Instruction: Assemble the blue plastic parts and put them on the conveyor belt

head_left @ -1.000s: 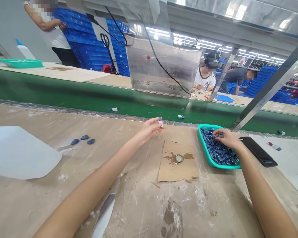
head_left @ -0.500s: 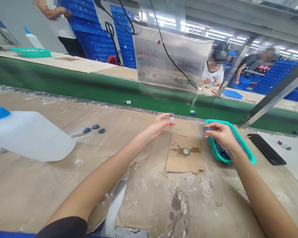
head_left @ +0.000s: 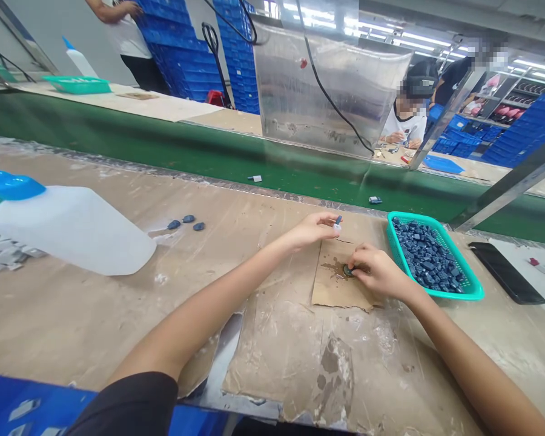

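Pinched in the fingers of my left hand point(head_left: 315, 230) is a small white and dark blue plastic piece point(head_left: 337, 226), held upright above the table. My right hand point(head_left: 376, 270) is closed at the fingertips, reaching down to a bottle cap point(head_left: 347, 270) on a stained cardboard square point(head_left: 329, 295). A small dark blue piece, mostly hidden by those fingers, is at the cap. To the right of that hand stands a green basket point(head_left: 472, 292) full of dark blue plastic pieces point(head_left: 429, 257).
A white bottle with a blue cap point(head_left: 86, 230) lies at left, near several loose dark blue pieces point(head_left: 188, 218). A black phone point(head_left: 506, 272) lies right of the basket. Beyond runs a green belt point(head_left: 200, 163) carrying small pieces; a metal post point(head_left: 513, 175) rises at right. Co-workers stand farther back.
My right hand has moved from the basket left and down to the bottle cap, bringing a dark blue piece. My left hand still holds its piece. The whole view has shifted slightly.
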Demonstrator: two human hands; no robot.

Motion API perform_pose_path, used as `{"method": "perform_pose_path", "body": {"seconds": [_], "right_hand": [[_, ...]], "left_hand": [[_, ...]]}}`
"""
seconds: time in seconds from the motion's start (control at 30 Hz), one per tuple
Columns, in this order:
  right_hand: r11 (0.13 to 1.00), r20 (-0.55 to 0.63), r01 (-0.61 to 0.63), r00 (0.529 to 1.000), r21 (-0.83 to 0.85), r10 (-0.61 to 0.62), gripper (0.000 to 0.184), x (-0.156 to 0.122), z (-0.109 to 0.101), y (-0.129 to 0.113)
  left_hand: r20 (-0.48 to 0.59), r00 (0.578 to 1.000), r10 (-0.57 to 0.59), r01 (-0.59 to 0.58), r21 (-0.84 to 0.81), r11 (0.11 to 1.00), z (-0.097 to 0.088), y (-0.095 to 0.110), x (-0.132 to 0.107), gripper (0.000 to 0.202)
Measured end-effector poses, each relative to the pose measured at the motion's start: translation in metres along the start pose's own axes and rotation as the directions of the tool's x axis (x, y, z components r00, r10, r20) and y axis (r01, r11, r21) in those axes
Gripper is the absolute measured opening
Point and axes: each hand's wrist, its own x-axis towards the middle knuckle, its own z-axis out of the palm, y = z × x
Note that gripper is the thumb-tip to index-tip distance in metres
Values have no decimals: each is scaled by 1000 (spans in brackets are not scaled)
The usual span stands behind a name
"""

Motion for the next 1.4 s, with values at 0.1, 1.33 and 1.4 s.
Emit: {"method": "perform_pose_path", "body": {"seconds": [0.1, 1.33, 1.4], "right_hand": [[999, -24, -25, 999, 39, 26, 17, -1, -3, 2], [266, 79, -118, 985, 957, 153, 40, -11, -24, -15], [364, 39, -99, 985, 926, 167, 36, -11, -31, -13]], "left_hand": [[-6, 999, 50, -49, 104, 993, 2, -3, 1, 28], [172, 541, 823, -722, 597, 350, 46, 23, -54, 16], [164, 575, 802, -697, 611, 375, 47, 29, -46, 17]]}}
